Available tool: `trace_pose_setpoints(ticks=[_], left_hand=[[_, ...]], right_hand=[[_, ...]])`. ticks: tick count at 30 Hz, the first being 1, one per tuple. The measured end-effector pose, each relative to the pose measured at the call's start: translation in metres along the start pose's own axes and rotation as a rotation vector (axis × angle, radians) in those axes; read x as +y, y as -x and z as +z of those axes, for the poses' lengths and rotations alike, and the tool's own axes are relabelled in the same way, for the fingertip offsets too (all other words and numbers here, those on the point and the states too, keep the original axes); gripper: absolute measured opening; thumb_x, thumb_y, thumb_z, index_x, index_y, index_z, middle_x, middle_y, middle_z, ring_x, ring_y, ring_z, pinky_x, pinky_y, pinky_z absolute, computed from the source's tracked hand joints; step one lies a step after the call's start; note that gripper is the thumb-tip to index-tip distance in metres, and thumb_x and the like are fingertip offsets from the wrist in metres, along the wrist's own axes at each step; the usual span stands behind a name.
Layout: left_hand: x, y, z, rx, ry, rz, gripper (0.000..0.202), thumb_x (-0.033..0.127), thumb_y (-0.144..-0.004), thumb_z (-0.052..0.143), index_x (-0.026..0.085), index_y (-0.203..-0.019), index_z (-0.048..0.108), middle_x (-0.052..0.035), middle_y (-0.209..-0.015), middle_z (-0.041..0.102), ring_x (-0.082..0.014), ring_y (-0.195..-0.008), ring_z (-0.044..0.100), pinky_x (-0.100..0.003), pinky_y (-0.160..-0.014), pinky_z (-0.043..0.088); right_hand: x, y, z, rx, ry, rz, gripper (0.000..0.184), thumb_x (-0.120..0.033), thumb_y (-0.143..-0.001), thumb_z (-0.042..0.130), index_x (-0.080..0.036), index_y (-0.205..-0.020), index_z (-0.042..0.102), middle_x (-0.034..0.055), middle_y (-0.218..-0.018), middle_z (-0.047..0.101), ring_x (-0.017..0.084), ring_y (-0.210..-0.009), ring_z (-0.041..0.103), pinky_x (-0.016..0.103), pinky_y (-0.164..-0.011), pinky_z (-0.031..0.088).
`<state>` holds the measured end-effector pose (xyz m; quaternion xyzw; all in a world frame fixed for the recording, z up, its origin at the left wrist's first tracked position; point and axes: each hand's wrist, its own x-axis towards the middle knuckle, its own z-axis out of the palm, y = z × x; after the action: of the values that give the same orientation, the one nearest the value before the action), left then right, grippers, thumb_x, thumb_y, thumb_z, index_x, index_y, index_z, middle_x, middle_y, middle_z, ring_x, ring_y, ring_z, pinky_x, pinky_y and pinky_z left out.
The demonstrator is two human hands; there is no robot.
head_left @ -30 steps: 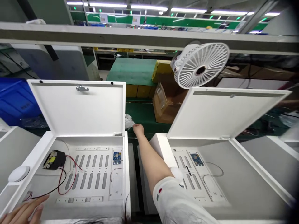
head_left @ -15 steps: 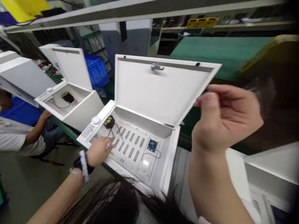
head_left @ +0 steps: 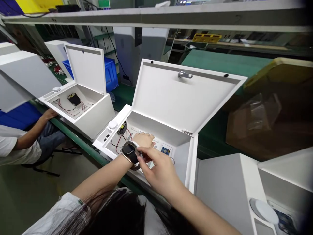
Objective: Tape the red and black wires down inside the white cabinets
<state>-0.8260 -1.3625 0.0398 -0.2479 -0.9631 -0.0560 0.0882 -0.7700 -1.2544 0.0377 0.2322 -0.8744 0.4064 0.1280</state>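
Observation:
My left hand (head_left: 144, 139) is over the inside of an open white metal box (head_left: 195, 156), back up, fingers curled and partly hidden. Whether anything is in it is hidden. On that wrist are a black watch (head_left: 128, 149) and a roll of tape (head_left: 136, 166), worn like a bracelet. Thumb and fingertips of my right hand (head_left: 161, 169) pinch the roll's edge. Inside the box sit a black part with a yellow label (head_left: 122, 128), red and black wires, and a blue circuit board (head_left: 165, 150). The raised lid (head_left: 186, 98) carries a metal cam lock (head_left: 185, 75).
Another open white box (head_left: 97, 114) stands left, near a seated co-worker's arm (head_left: 36, 130). A third box (head_left: 220, 179) is close at right. A cardboard box (head_left: 244, 130) and blue crate (head_left: 111, 75) are behind. A shelf edge (head_left: 156, 18) crosses above.
My right hand has come down from beside the lid to my left wrist and taken hold of the tape roll. My left hand has moved right, its fingers now curled. The view has shifted.

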Motion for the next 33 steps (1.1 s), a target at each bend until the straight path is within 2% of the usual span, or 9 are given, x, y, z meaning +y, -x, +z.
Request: trace_pose_setpoints(ticks=[5,9,12,14,17,19,22,25,33], left_hand=[[-0.012,-0.016,0.023,-0.071,0.519,0.01,0.026,0.025,-0.096,0.043,0.008,-0.096,0.063,-0.0063,-0.098,0.07,-0.017,-0.087,0.068,-0.032,-0.077,0.058],[-0.019,-0.021,0.044,-0.22,0.81,0.022,0.023,0.012,-0.088,0.053,0.01,-0.109,0.061,-0.0078,-0.097,0.071,-0.0165,-0.086,0.069,-0.032,-0.078,0.058],[-0.022,0.002,0.033,-0.29,0.966,0.053,0.039,0.013,-0.081,0.06,0.013,-0.12,0.059,-0.0134,-0.119,0.065,-0.0216,-0.108,0.063,-0.036,-0.097,0.051],[-0.023,0.022,0.016,-0.295,1.076,0.048,0.045,0.013,-0.086,0.047,0.017,-0.131,0.051,-0.013,-0.139,0.052,-0.0219,-0.129,0.049,-0.039,-0.111,0.039],[-0.024,0.044,-0.009,-0.381,1.571,0.055,0.06,0.01,-0.085,0.047,0.024,-0.142,0.036,-0.0084,-0.145,0.045,-0.0202,-0.134,0.043,-0.038,-0.112,0.036],[-0.023,0.05,-0.02,-0.361,1.794,0.009,0.051,0.018,-0.089,0.053,0.023,-0.138,0.041,-0.0086,-0.138,0.051,-0.0208,-0.128,0.048,-0.038,-0.11,0.038],[-0.021,0.053,-0.027,-0.199,1.735,-0.045,0.03,0.031,-0.095,0.048,0.019,-0.12,0.057,-0.0075,-0.118,0.062,-0.0185,-0.113,0.056,-0.034,-0.102,0.042],[-0.02,0.054,-0.027,-0.08,1.637,-0.03,0.026,0.029,-0.096,0.046,0.019,-0.112,0.063,-0.0052,-0.112,0.065,-0.017,-0.108,0.058,-0.031,-0.096,0.044],[-0.027,0.064,-0.033,-0.049,1.481,0.083,0.032,0.02,-0.092,0.053,0.026,-0.123,0.059,-0.0021,-0.123,0.061,-0.0166,-0.114,0.054,-0.033,-0.105,0.04]], right_hand=[[0.005,0.009,0.014,0.086,0.268,-0.189,0.028,-0.008,-0.088,0.048,-0.016,-0.112,0.061,0.0102,-0.094,0.069,0.023,-0.086,0.064,0.037,-0.075,0.054],[0.011,0.006,0.014,0.19,0.331,-0.173,0.025,-0.008,-0.088,0.052,-0.013,-0.109,0.063,0.0106,-0.091,0.068,0.023,-0.084,0.064,0.038,-0.073,0.055],[0.012,0.008,0.004,0.25,0.193,-0.074,0.023,-0.011,-0.086,0.058,-0.019,-0.107,0.064,0.0057,-0.094,0.07,0.019,-0.086,0.066,0.034,-0.076,0.056],[0.012,0.013,-0.003,0.28,0.109,-0.033,0.025,-0.01,-0.084,0.063,-0.023,-0.106,0.065,0.0029,-0.094,0.071,0.017,-0.084,0.066,0.031,-0.075,0.057],[0.013,0.025,-0.005,0.414,0.051,-0.078,0.034,-0.004,-0.079,0.067,-0.023,-0.107,0.065,0.0036,-0.095,0.07,0.017,-0.085,0.067,0.032,-0.075,0.057],[0.013,0.031,-0.002,0.465,0.035,-0.153,0.04,0.001,-0.075,0.069,-0.021,-0.108,0.064,0.0052,-0.095,0.07,0.018,-0.086,0.067,0.033,-0.074,0.058],[0.011,0.035,0.003,0.465,0.055,-0.265,0.042,0.006,-0.07,0.069,-0.018,-0.105,0.064,0.0071,-0.094,0.069,0.019,-0.086,0.067,0.032,-0.07,0.058],[0.007,0.033,0.004,0.45,0.064,-0.319,0.041,0.007,-0.069,0.069,-0.017,-0.101,0.064,0.0083,-0.093,0.07,0.019,-0.085,0.068,0.032,-0.069,0.058],[0.006,0.024,0.003,0.418,0.065,-0.347,0.036,0.007,-0.071,0.065,-0.017,-0.096,0.061,0.0107,-0.097,0.07,0.019,-0.087,0.068,0.032,-0.07,0.058]])
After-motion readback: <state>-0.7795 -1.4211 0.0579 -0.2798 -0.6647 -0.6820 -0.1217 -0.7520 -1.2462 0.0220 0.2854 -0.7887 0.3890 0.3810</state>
